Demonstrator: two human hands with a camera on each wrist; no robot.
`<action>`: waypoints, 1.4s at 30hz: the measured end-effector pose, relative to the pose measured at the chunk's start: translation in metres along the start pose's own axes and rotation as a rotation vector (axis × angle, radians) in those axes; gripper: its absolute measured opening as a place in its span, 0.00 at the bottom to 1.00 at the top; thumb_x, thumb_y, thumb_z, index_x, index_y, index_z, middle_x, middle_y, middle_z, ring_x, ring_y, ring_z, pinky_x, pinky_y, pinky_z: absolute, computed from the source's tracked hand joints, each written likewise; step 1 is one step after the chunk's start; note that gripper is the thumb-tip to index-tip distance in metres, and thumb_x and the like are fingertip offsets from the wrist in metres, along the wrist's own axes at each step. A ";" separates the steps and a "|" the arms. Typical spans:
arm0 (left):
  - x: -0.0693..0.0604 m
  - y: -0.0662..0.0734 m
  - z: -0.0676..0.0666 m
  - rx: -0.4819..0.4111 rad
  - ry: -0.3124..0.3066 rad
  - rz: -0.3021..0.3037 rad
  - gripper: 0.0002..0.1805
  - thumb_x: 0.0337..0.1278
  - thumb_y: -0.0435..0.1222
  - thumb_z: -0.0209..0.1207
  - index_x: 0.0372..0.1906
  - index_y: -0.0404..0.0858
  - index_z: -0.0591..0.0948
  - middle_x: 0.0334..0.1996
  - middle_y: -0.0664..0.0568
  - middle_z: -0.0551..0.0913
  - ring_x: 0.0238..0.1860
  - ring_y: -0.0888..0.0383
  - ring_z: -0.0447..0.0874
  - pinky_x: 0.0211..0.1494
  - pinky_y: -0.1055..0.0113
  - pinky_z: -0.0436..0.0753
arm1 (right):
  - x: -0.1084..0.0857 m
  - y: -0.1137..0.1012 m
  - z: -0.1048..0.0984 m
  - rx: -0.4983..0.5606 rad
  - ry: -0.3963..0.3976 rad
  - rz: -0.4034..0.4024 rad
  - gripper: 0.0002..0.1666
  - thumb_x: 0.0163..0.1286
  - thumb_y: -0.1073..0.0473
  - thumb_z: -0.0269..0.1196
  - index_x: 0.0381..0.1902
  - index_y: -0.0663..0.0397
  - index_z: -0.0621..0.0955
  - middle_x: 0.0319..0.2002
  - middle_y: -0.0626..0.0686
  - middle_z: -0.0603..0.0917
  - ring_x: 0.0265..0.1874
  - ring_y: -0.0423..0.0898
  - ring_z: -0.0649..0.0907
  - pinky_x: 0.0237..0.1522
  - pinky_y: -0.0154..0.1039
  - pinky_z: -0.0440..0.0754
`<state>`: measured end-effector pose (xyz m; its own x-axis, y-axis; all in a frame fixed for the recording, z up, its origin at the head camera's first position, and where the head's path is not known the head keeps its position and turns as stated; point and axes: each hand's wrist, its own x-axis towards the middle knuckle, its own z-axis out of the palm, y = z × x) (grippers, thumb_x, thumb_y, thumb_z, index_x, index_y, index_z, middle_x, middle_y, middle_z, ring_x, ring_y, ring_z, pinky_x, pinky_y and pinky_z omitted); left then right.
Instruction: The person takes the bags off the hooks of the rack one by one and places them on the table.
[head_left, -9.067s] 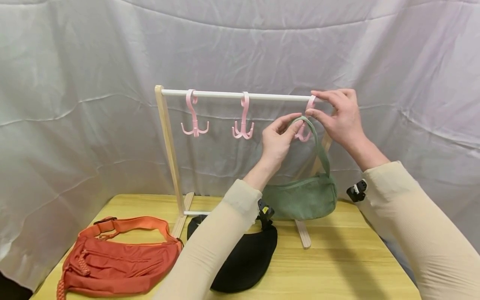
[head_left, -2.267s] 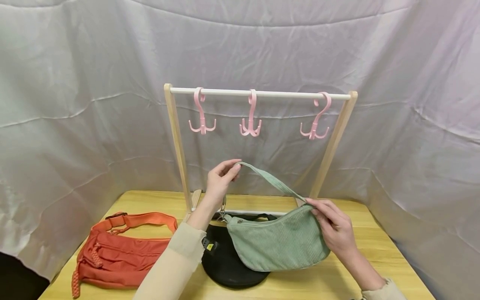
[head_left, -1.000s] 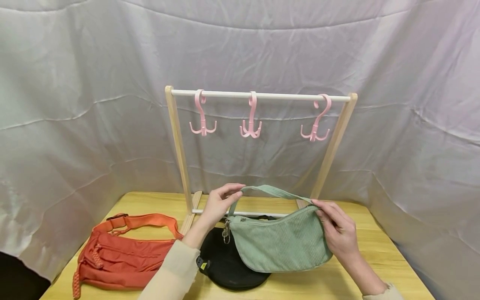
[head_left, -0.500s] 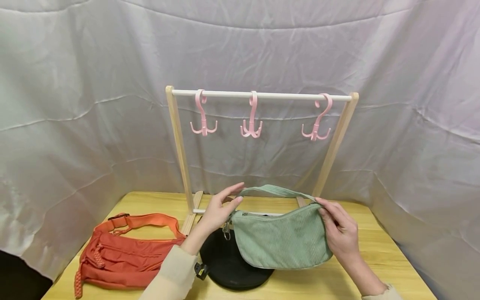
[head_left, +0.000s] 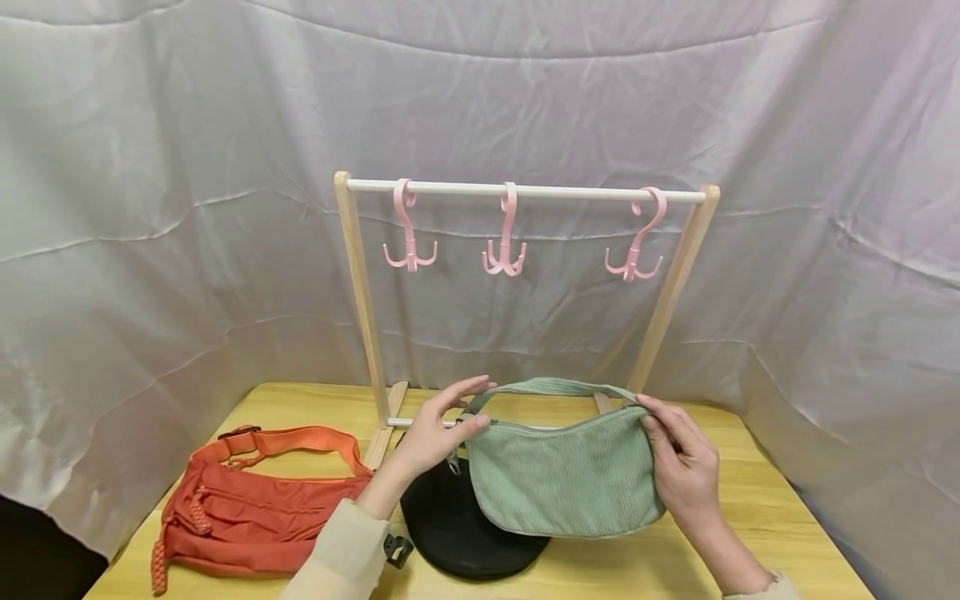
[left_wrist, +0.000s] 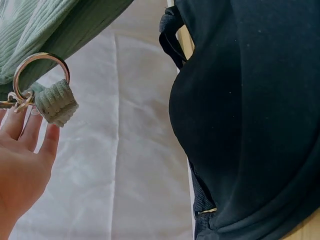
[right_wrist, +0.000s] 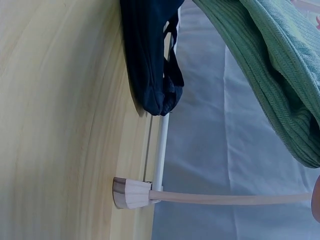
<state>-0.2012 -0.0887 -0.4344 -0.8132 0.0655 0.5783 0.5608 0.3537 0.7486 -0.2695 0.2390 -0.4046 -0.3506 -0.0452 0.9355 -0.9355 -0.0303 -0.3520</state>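
A green corduroy handbag [head_left: 566,479] is held up above the table, below the rack, its strap [head_left: 551,386] arched over the top. My right hand [head_left: 686,471] grips its upper right corner, thumb in front. At the upper left corner, my left hand [head_left: 427,437] has the thumb on the front and fingers reaching behind the strap's end. The left wrist view shows those fingers beside a metal ring [left_wrist: 41,56] and a short corduroy tab [left_wrist: 57,102]. Behind and below the handbag lies a black bag [head_left: 468,542], partly hidden.
A wooden rack with a white rail [head_left: 453,187] stands at the back; pink hooks hang on it at left [head_left: 408,229], middle [head_left: 506,233] and right [head_left: 637,242]. The red bag [head_left: 251,512] with an orange strap lies at left on the wooden table [head_left: 757,500].
The handbag came down from near the right hook, which hangs without it. My left hand let go of the raised strap and slid down to the bag's left corner; my right hand kept its hold.
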 end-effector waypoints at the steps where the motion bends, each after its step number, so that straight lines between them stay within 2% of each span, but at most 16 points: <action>1: -0.001 0.000 0.000 0.001 -0.004 0.006 0.31 0.69 0.34 0.66 0.74 0.46 0.74 0.66 0.49 0.82 0.69 0.52 0.76 0.66 0.49 0.76 | 0.000 0.000 0.000 -0.002 0.001 0.004 0.12 0.66 0.84 0.61 0.46 0.83 0.84 0.40 0.53 0.88 0.37 0.35 0.81 0.40 0.22 0.76; 11: -0.005 0.001 0.003 -0.004 -0.004 -0.005 0.35 0.58 0.32 0.74 0.70 0.47 0.78 0.61 0.53 0.85 0.66 0.53 0.79 0.70 0.61 0.73 | -0.008 0.011 -0.005 -0.046 0.035 0.094 0.18 0.62 0.89 0.59 0.48 0.81 0.84 0.42 0.44 0.88 0.36 0.33 0.80 0.38 0.21 0.76; 17: -0.006 -0.001 0.004 -0.004 -0.015 -0.019 0.30 0.59 0.32 0.74 0.67 0.43 0.80 0.59 0.46 0.85 0.61 0.57 0.82 0.67 0.62 0.77 | -0.012 0.017 -0.008 -0.025 0.039 0.106 0.18 0.62 0.89 0.59 0.49 0.81 0.83 0.43 0.44 0.88 0.36 0.33 0.80 0.38 0.21 0.76; 24: -0.008 -0.001 0.005 -0.053 -0.027 -0.057 0.29 0.60 0.31 0.72 0.67 0.44 0.81 0.62 0.49 0.83 0.61 0.59 0.80 0.63 0.66 0.78 | -0.013 0.017 -0.007 -0.004 0.049 0.123 0.17 0.63 0.88 0.59 0.50 0.81 0.83 0.44 0.44 0.89 0.37 0.33 0.81 0.39 0.21 0.77; 29: -0.007 -0.005 0.005 -0.076 -0.046 -0.017 0.26 0.65 0.30 0.68 0.68 0.39 0.79 0.62 0.44 0.83 0.63 0.57 0.79 0.65 0.69 0.76 | -0.015 0.017 -0.008 0.014 0.050 0.132 0.17 0.64 0.88 0.59 0.50 0.82 0.83 0.45 0.45 0.89 0.38 0.33 0.82 0.40 0.22 0.78; 34: -0.003 -0.011 0.001 -0.088 -0.059 0.088 0.19 0.77 0.30 0.53 0.67 0.30 0.77 0.64 0.36 0.79 0.67 0.43 0.75 0.68 0.67 0.74 | -0.016 0.017 -0.008 0.061 0.031 0.136 0.17 0.63 0.88 0.58 0.50 0.83 0.82 0.48 0.48 0.89 0.44 0.35 0.84 0.44 0.23 0.80; 37: 0.000 -0.013 -0.002 -0.074 -0.064 0.107 0.20 0.79 0.32 0.48 0.66 0.28 0.77 0.68 0.35 0.75 0.71 0.39 0.70 0.72 0.62 0.71 | -0.016 0.016 -0.007 0.089 0.017 0.125 0.17 0.64 0.88 0.58 0.50 0.84 0.82 0.49 0.49 0.89 0.46 0.36 0.85 0.47 0.24 0.80; 39: 0.002 -0.013 -0.003 -0.064 -0.094 0.077 0.21 0.80 0.34 0.48 0.68 0.29 0.76 0.69 0.35 0.74 0.73 0.39 0.69 0.73 0.60 0.70 | -0.016 0.016 -0.006 0.096 0.009 0.115 0.16 0.64 0.88 0.58 0.50 0.84 0.82 0.49 0.50 0.89 0.47 0.37 0.85 0.48 0.25 0.80; 42: 0.004 -0.013 -0.002 -0.108 -0.175 -0.005 0.25 0.82 0.37 0.46 0.73 0.30 0.71 0.71 0.37 0.74 0.73 0.40 0.70 0.74 0.59 0.71 | -0.016 0.015 -0.006 0.101 0.005 0.102 0.16 0.65 0.88 0.58 0.49 0.84 0.82 0.49 0.50 0.89 0.49 0.38 0.85 0.50 0.26 0.80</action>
<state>-0.2116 -0.0954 -0.4410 -0.8253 0.2288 0.5162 0.5625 0.2529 0.7872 -0.2786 0.2448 -0.4245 -0.4437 -0.0485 0.8949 -0.8860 -0.1263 -0.4461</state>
